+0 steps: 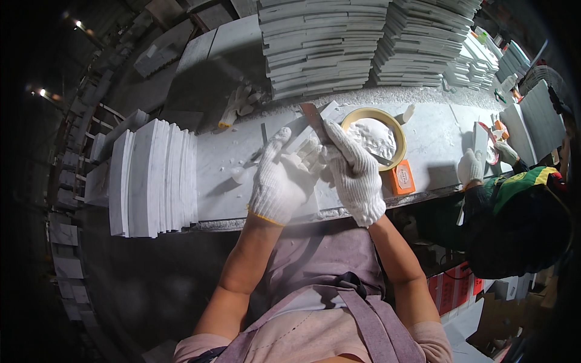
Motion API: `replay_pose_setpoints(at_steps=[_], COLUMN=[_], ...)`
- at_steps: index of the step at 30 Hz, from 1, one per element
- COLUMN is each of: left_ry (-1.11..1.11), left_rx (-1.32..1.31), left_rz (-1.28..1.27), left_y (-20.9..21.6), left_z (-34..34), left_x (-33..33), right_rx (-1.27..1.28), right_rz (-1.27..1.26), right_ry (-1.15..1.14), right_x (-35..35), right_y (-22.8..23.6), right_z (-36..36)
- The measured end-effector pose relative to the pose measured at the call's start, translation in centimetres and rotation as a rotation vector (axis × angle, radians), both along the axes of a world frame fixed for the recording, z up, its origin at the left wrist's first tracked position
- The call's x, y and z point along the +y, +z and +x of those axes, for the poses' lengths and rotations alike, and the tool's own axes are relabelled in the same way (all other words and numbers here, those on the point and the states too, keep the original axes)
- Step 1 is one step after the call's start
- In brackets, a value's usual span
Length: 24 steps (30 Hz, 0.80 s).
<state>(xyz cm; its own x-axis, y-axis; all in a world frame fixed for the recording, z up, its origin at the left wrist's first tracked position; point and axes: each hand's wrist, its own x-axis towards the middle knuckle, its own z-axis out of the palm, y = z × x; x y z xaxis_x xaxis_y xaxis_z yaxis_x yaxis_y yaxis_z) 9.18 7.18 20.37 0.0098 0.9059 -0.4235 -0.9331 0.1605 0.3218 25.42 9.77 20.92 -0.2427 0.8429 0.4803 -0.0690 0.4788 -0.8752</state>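
Note:
My left hand (275, 187), in a white knitted glove, is closed round a narrow pale stone strip (298, 140) that slants up to the right over the table. My right hand (357, 178), gloved alike, grips a flat brownish metal blade (313, 120) that crosses the strip's upper part. The two hands are close together, with the fingertips partly hidden. Just right of my right hand, a yellowish bowl (400, 130) holds white powder or paste (370, 138). A small orange box (402, 177) is beside the bowl near the table edge.
Slabs (154, 178) stand on edge at the left. Tall stacks of pale strips (324, 48) rise at the back. A loose glove (239, 104) lies behind my left hand, a small white bottle (409, 112) behind the bowl. A co-worker's gloved hand (470, 167) works at the right.

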Motion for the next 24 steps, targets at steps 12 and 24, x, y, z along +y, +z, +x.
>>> replay_pose_setpoints(at_steps=[12,24], left_ry=[-0.016,0.089], left_rx=[-0.071,0.134], left_rz=[-0.064,-0.112], left_y=[-1.4,-1.3], left_z=[-0.5,0.7], left_x=[-0.3,-1.0], right_rx=[-0.183,-0.106], right_rz=[0.139,0.177], right_ry=[-0.166,-0.231], right_x=[-0.1,-1.3], right_y=[-0.6,-1.6], right_z=[-0.8,-1.5])
